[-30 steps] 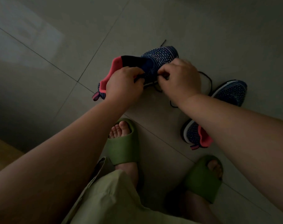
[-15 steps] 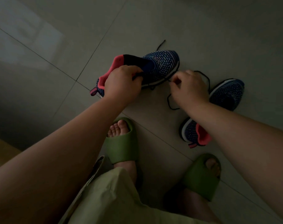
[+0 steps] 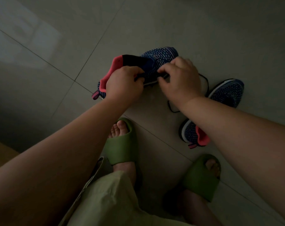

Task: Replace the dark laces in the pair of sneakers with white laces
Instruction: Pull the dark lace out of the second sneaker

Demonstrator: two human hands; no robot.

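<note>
— Left hand (image 3: 122, 85)?
— Curled round the side of the near sneaker (image 3: 154, 62), about the middle of the upper; fingers bent and gripping, thumb side toward the lacing; holding the shoe lifted and tilted off the tiled floor (image 3: 73, 38), toe pointing away, pink-lined heel collar nearest the camera's left.

— And the right hand (image 3: 180, 82)?
— Set against the same shoe at the lace area; fingertips (image 3: 162, 74) bunched narrow and pinching something dark there, most likely the dark lace (image 3: 207, 84); too dim to tell exactly which strand.

— Where does that lace run?
— Out from under the right hand in a loose loop; over the floor between the two shoes; one end trailing below the wrist.

— Second sneaker (image 3: 226, 95)?
— Flat on the floor to the right; toe pointing up and away; mid part hidden behind the right forearm; pink heel lining showing below the arm; well apart from the held shoe, near the lace loop.

— White laces?
— None to be made out in this light.

— Anything else in view?
— Two feet in green slides (image 3: 122, 149), toes toward the shoes; pale green fabric (image 3: 105, 201) draped over the leg at the bottom; a patch of wooden surface (image 3: 0, 154) at the far left edge.
</note>
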